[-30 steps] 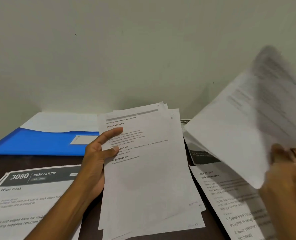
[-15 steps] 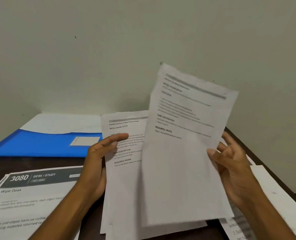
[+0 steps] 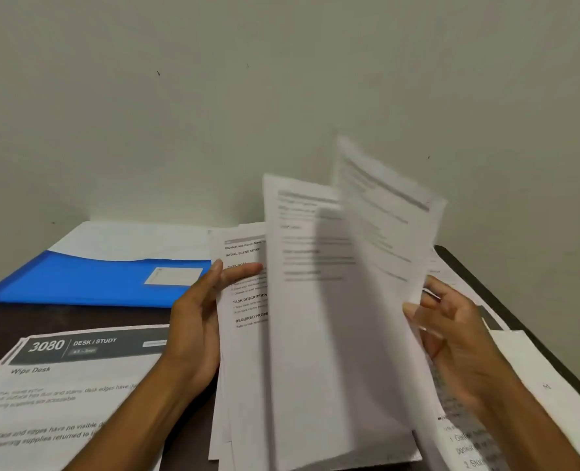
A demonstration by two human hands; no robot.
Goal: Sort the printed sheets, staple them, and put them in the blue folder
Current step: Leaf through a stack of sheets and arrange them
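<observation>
My left hand holds a stack of printed sheets by its left edge, thumb on the top page. My right hand holds two loose sheets upright and fanned against the right side of that stack; they are blurred by motion. The blue folder lies shut on the dark desk at the back left, with a white label on its cover and white paper behind it.
A printed sheet headed "3080 Desk / Study, Wipe Desk" lies at the front left. More printed sheets lie on the desk at the right, near its right edge. A plain wall rises right behind the desk.
My right hand swung a sheet in from the far right to the stack. That sheet now stands steeper, with a second sheet fanned beside it. My left hand barely moved.
</observation>
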